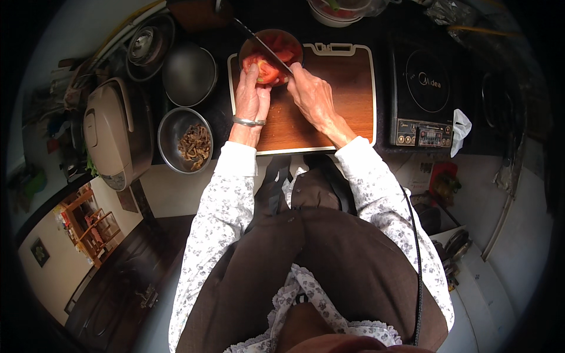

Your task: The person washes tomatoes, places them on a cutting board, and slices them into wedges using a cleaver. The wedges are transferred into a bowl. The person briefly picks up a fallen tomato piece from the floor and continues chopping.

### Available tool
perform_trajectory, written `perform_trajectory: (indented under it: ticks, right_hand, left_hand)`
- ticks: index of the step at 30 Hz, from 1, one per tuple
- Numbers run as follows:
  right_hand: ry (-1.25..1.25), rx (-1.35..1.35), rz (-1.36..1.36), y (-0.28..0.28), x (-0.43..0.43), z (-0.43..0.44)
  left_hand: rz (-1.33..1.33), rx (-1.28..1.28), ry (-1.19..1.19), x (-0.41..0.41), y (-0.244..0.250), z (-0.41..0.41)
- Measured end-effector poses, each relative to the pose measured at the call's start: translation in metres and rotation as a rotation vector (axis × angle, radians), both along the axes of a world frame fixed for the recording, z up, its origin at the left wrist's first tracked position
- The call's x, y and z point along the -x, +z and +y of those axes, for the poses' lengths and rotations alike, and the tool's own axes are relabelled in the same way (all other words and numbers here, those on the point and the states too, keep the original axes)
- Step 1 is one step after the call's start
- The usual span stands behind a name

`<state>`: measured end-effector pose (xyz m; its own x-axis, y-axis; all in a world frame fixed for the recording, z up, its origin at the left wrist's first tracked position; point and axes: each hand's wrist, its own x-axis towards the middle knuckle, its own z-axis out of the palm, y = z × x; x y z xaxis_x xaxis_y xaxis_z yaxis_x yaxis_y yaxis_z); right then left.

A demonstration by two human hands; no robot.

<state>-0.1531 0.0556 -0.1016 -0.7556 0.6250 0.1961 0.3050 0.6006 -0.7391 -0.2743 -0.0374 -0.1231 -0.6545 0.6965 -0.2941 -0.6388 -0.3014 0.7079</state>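
Note:
My left hand holds a cut piece of tomato over the near side of a bowl of red tomato pieces. My right hand grips a knife, its blade slanting up and left across the bowl, right beside the tomato piece. The bowl rests at the upper left of a brown wooden cutting board with a pale rim. A few small bits lie on the board near my left hand.
To the left are a metal bowl of sliced brown food, an empty-looking dark bowl and a rice cooker. A Midea induction cooktop stands right of the board, a crumpled white tissue at its edge. A white bowl is at the back.

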Motion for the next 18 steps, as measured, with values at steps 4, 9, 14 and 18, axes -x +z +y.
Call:
perform_trajectory:
  ticks: [4,9,14,18]
  right_hand:
    - [-0.005,0.003,0.027,-0.002,0.001,0.003]
    - [-0.043,0.071,-0.022,-0.002,0.000,0.014]
    - [0.022,0.037,0.045,0.026,-0.021,0.015]
    - [0.124,-0.077,0.079,0.044,-0.034,0.010]
  left_hand:
    - [0.005,-0.040,-0.063,-0.001,0.003,-0.001]
    - [-0.012,-0.063,-0.112,-0.010,0.017,0.000]
    - [0.187,0.200,-0.128,0.003,0.019,-0.005]
    - [0.495,0.366,-0.088,0.008,0.025,-0.006]
